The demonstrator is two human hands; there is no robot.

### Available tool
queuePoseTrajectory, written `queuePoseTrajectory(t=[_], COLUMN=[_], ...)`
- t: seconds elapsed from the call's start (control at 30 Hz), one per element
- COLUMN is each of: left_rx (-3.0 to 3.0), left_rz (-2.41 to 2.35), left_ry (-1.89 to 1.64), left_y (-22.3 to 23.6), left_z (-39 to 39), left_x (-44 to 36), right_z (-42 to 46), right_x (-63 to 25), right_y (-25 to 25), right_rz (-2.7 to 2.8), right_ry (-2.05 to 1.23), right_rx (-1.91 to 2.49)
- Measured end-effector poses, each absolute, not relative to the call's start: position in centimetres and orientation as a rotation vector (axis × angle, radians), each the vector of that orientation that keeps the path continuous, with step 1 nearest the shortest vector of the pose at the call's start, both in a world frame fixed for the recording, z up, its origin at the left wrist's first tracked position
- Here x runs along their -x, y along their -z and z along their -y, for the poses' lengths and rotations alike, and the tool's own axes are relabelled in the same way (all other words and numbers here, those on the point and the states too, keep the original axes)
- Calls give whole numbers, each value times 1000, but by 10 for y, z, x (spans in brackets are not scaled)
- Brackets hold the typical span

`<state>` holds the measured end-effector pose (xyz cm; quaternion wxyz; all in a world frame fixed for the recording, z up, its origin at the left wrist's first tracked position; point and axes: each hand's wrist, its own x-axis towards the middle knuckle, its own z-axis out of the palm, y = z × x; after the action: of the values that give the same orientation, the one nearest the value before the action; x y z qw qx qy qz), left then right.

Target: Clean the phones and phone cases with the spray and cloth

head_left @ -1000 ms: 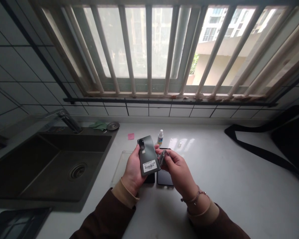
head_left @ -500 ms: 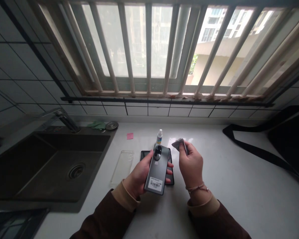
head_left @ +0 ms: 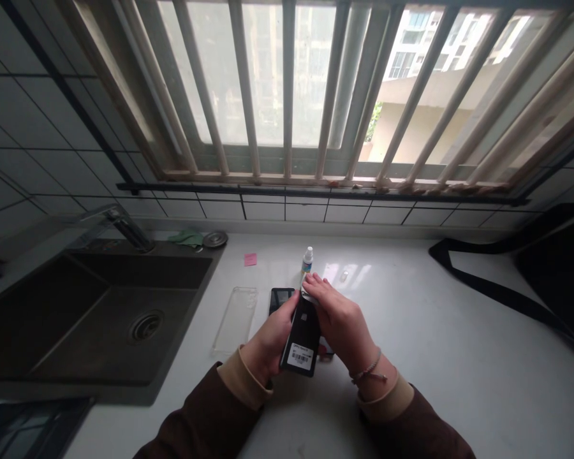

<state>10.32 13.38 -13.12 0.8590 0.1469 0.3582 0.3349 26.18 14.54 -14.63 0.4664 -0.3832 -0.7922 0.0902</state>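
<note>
My left hand (head_left: 268,341) is closed round a grey phone (head_left: 302,341), held back-up above the white counter (head_left: 411,331); a white barcode label shows near its lower end. My right hand (head_left: 337,319) lies over the phone's upper end, fingers pressed on a small grey cloth (head_left: 307,293) against the phone's back. Beneath the hands lie other dark phones (head_left: 281,297) flat on the counter, mostly hidden. A small white bottle (head_left: 307,259) stands just beyond my fingertips.
A clear phone case (head_left: 236,312) lies to the left of the hands. Further left is a dark sink (head_left: 95,312) with a tap (head_left: 122,224). A pink note (head_left: 250,259) lies near the wall. A black bag and strap (head_left: 521,280) lie at the right.
My right hand, which held the cloth up to the right of the phone, has come down onto the phone's upper back. The phone has tilted more on edge in my left hand.
</note>
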Motion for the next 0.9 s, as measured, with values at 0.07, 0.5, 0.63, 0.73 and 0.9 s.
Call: queuePoseTrajectory(t=[0.07,0.5,0.63,0.73,0.9], left_rx=[-262,-201,-226,-228,-253], left_rz=[-658,-816,-840,-842,-713], left_ry=[-791,-1064,-1071,-1035,-909], left_y=[130,123,124,124,122], left_z=[-135,-151,-153,-153,-150], left_x=[-105,-91,-86,-86,-89], right_z=[-143,-122,-117,-118,-130], right_x=[-259,-249,-255,-260,-270], right_y=[143,124,114,108,111], right_rz=[1988,2211,2195,2117,1622], right_ry=[-305,-792,-956,-1131,-1161], right_rx=[906,604,555,607,950])
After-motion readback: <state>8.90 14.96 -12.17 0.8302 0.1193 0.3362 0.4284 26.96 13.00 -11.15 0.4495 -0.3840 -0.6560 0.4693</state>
